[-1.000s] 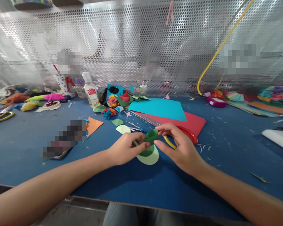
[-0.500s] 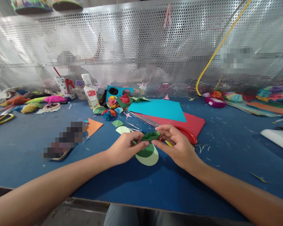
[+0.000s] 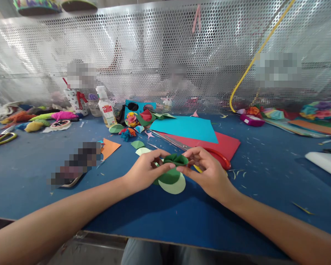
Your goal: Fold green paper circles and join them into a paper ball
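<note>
Between both hands is a folded dark green paper piece (image 3: 176,159), its ruffled folds facing up. My left hand (image 3: 149,167) pinches its left side with thumb and fingers. On the other side, my right hand (image 3: 205,165) grips the right edge in the same way. Directly beneath lie overlapping paper circles, a dark green circle (image 3: 171,177) over a light green circle (image 3: 178,186). Past my right hand rest scissors with a red handle (image 3: 223,160), their blades pointing away to the left. Part of a yellow item shows by my right palm.
Red paper (image 3: 228,143) and blue paper (image 3: 184,129) lie beyond my hands. A glue bottle (image 3: 107,108) stands at the back left. A phone (image 3: 74,167), partly blurred out, lies left beside an orange paper scrap (image 3: 110,148). A perforated metal panel (image 3: 149,55) borders the table.
The dark green paper piece has opened out wider, with more folds showing, and is turned slightly between my fingers. Both hands stay in nearly the same place.
</note>
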`<state>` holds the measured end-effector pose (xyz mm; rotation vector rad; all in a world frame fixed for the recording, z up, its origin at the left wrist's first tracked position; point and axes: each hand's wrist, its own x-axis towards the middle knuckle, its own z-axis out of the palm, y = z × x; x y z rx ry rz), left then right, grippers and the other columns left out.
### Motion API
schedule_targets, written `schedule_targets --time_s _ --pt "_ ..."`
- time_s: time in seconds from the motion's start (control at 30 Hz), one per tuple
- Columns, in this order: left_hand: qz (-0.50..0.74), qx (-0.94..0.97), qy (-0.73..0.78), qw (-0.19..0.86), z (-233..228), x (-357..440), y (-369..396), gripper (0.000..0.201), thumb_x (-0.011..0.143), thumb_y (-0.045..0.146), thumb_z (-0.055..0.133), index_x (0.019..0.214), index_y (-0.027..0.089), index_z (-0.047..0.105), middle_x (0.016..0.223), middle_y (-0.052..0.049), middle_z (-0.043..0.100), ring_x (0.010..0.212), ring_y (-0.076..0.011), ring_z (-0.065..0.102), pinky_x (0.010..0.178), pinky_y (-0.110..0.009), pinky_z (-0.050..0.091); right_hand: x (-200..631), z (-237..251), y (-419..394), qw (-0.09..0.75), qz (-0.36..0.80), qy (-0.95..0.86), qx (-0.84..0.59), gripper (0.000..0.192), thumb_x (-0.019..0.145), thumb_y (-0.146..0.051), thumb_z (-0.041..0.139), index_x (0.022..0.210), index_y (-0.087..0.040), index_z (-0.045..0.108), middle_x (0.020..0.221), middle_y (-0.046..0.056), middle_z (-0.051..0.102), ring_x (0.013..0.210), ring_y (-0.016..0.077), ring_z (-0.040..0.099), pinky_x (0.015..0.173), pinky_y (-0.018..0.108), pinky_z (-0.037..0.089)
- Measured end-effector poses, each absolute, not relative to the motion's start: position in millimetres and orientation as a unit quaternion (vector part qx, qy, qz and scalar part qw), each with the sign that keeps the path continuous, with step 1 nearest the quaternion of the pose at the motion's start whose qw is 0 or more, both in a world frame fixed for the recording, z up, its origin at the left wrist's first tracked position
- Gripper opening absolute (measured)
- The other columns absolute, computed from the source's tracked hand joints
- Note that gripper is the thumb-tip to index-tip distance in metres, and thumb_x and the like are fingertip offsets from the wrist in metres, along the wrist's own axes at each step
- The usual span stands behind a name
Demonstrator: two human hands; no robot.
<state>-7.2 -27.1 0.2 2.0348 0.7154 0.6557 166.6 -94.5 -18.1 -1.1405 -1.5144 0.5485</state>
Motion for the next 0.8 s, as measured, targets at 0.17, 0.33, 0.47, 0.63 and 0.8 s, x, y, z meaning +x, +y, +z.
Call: schedule_targets --time_s 0.17,0.33,0.47,0.63,0.8 --pt "0.27 0.813 0.28 0.434 -2.5 -7.4 -25.6 0.032 0.076 0.043 0.055 0.095 0.018 0.057 0.071 0.0 0.057 0.052 -0.0081 0.047 0.048 -0.02 0.038 166.4 -19.9 -94.1 0.554 0.229 -0.648 -0.47 0.027 0.07 -0.028 0.067 0.086 -0.022 0.047 0.077 -0.001 0.055 0.071 0.0132 0.056 0.064 0.026 0.048" --pt "0.271 0.818 0.281 0.422 -3.1 -7.5 -26.1 0.032 0.076 0.044 0.056 0.095 0.018 0.058 0.068 0.001 0.055 0.051 -0.0072 0.044 0.047 -0.02 0.036 168.0 -20.6 -95.0 0.534 0.21 -0.674 -0.465 0.023 0.069 -0.029 0.067 0.08 -0.022 0.049 0.077 0.0 0.055 0.068 0.0129 0.054 0.063 0.026 0.048" --pt "0.272 0.826 0.276 0.41 -1.0 -7.4 -27.3 0.032 0.075 0.043 0.057 0.095 0.018 0.059 0.07 0.0 0.055 0.054 -0.0079 0.046 0.048 -0.019 0.037 168.2 -19.0 -97.4 0.513 0.191 -0.697 -0.464 0.019 0.069 -0.029 0.067 0.078 -0.021 0.052 0.074 0.0 0.056 0.068 0.013 0.054 0.063 0.025 0.047" --pt "0.276 0.832 0.269 0.399 1.8 -7.5 -28.0 0.032 0.075 0.041 0.057 0.096 0.017 0.059 0.087 -0.004 0.061 0.071 -0.0129 0.054 0.053 -0.02 0.041 167.9 -16.4 -97.0 0.488 0.195 -0.709 -0.47 0.016 0.073 -0.029 0.063 0.086 -0.021 0.057 0.077 0.001 0.059 0.069 0.0134 0.054 0.063 0.026 0.047" --pt "0.272 0.842 0.244 0.398 0.3 -7.7 -26.7 0.027 0.077 0.038 0.057 0.094 0.017 0.059 0.087 -0.004 0.062 0.072 -0.0125 0.056 0.057 -0.02 0.043 167.6 -15.6 -97.8 0.453 0.211 -0.742 -0.447 0.021 0.077 -0.025 0.059 0.097 -0.02 0.058 0.09 0.004 0.056 0.076 0.0138 0.055 0.065 0.026 0.047"
